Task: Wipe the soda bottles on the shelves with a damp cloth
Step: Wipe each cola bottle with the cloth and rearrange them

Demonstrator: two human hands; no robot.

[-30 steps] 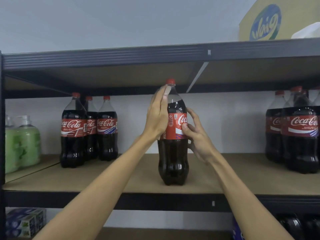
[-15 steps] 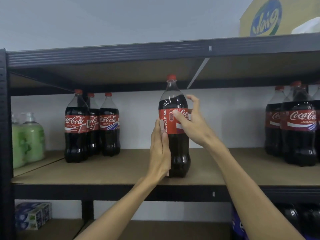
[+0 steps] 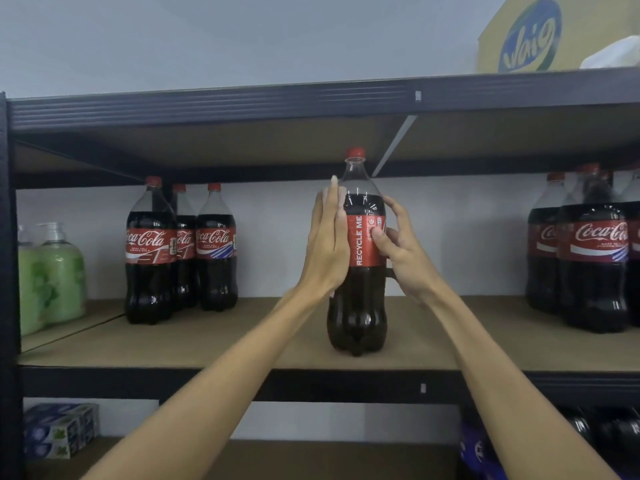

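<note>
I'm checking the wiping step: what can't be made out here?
Head view.
Any cloth: the left hand lies flat on the red-labelled plastic cola bottle, hiding its palm.
That bottle's logo: covered by the right hand.
Dark bottles at lower right: dim, partly behind the right forearm.
Yellow cardboard box: cut by the top edge.

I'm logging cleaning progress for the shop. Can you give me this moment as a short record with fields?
bottle: upright on shelf, "RECYCLE ME" facing camera
left hand: flat against bottle's left side, fingers straight
right hand: grips bottle's right side, thumb on label
cloth: none visible
others: left bottles, three together; right bottles at frame edge
</note>
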